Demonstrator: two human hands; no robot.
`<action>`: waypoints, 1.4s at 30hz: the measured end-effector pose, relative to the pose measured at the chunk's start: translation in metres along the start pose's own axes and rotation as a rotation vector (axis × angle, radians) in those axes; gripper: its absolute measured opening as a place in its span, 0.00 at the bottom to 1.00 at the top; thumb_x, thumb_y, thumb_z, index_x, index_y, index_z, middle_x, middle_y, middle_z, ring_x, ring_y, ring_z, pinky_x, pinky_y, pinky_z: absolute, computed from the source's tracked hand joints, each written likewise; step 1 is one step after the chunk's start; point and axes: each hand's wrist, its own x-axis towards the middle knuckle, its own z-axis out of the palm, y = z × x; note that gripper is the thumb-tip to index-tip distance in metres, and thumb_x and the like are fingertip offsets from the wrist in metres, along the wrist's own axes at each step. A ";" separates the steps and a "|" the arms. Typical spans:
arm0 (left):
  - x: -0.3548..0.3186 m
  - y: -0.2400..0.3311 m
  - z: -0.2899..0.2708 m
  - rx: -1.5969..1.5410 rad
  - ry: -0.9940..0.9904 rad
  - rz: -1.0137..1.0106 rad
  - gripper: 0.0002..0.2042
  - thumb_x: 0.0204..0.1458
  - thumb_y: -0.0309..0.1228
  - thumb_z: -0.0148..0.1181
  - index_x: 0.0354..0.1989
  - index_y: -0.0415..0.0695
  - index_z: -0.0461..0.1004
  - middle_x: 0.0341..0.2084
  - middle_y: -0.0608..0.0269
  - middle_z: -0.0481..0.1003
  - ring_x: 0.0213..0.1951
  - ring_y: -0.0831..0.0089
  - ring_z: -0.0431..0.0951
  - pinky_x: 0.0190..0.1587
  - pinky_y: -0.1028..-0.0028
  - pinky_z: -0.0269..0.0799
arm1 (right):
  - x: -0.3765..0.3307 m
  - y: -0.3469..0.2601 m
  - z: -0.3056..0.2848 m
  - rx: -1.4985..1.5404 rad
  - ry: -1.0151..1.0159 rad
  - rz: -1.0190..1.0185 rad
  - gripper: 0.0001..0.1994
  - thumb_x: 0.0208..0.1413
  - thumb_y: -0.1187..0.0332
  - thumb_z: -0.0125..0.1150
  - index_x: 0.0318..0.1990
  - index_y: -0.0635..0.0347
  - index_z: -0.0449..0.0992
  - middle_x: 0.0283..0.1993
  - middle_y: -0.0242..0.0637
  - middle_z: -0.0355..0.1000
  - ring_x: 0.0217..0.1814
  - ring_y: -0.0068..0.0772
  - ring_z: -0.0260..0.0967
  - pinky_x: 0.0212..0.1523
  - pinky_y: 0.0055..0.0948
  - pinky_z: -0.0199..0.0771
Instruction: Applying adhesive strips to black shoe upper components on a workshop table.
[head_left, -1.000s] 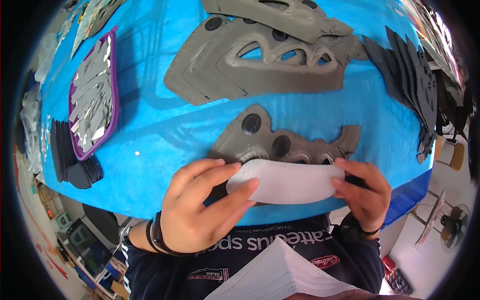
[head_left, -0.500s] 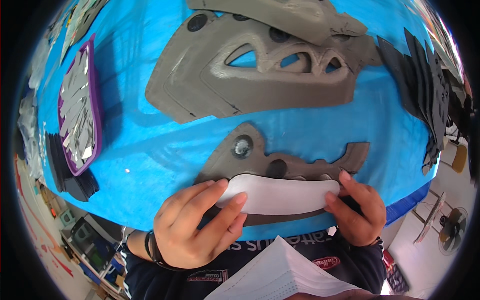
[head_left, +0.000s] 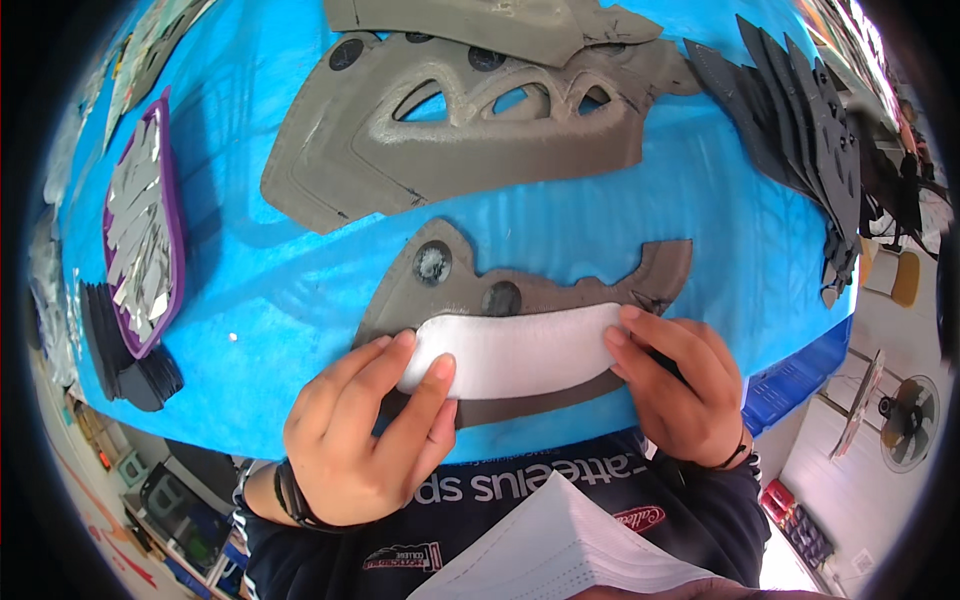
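A curved white strip (head_left: 515, 355) lies over a grey-brown moulded piece (head_left: 575, 288) close in front of me. My left hand (head_left: 355, 435) has the strip's left end between thumb and fingers. At the opposite end, the thumb and index finger of my right hand (head_left: 685, 395) are pinched on its edge. The moulded piece shows above and below the strip, with two dark round spots, one of them whitish in the middle. The strip hides the middle of that piece.
Farther back lie larger grey-brown moulded panels (head_left: 470, 165) with cut-out openings. A purple tray (head_left: 176, 250) of silvery-grey strips stands at left beside stacked dark pieces (head_left: 120, 345). Dark flat parts (head_left: 790, 130) fan out at right on the blue table (head_left: 260, 370). A blue bin (head_left: 800, 375) is below its right edge.
The view has shifted, so the table's contents sit farther left and higher. The right end of the strip now sits higher along the moulded piece, with both hands still at its ends.
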 end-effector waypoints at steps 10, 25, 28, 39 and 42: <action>0.001 0.016 0.001 -0.088 -0.198 0.097 0.38 0.29 0.43 0.65 0.50 0.33 0.59 0.51 0.53 0.60 0.51 0.58 0.63 0.48 0.67 0.63 | 0.016 -0.042 0.007 -0.078 -0.160 0.052 0.34 0.34 0.51 0.59 0.47 0.69 0.64 0.52 0.47 0.61 0.51 0.42 0.58 0.51 0.37 0.59; -0.033 0.002 0.005 0.025 0.036 0.115 0.44 0.27 0.49 0.66 0.54 0.37 0.56 0.54 0.54 0.59 0.54 0.51 0.59 0.56 0.63 0.54 | -0.007 -0.061 0.015 -0.327 0.112 0.122 0.35 0.40 0.48 0.58 0.47 0.73 0.63 0.50 0.53 0.63 0.55 0.47 0.58 0.53 0.36 0.59; -0.049 0.013 0.003 -0.066 0.070 0.123 0.31 0.32 0.34 0.64 0.50 0.43 0.62 0.49 0.56 0.63 0.49 0.56 0.63 0.50 0.65 0.60 | -0.007 -0.081 0.020 -0.179 0.121 -0.040 0.29 0.39 0.56 0.59 0.44 0.73 0.66 0.48 0.51 0.64 0.51 0.46 0.61 0.50 0.35 0.61; -0.048 0.034 -0.020 -0.956 0.829 0.059 0.29 0.38 0.23 0.62 0.52 0.41 0.59 0.51 0.56 0.59 0.50 0.66 0.64 0.49 0.70 0.61 | 0.004 -0.096 -0.023 1.317 0.676 0.198 0.10 0.52 0.74 0.48 0.42 0.62 0.69 0.43 0.37 0.69 0.45 0.33 0.67 0.46 0.32 0.67; -0.037 0.039 0.000 -1.655 0.501 -0.032 0.29 0.40 0.23 0.61 0.53 0.37 0.57 0.47 0.56 0.63 0.48 0.69 0.66 0.48 0.71 0.63 | 0.020 -0.111 -0.012 1.793 0.810 0.106 0.11 0.56 0.72 0.44 0.47 0.58 0.65 0.47 0.33 0.66 0.49 0.29 0.64 0.50 0.30 0.64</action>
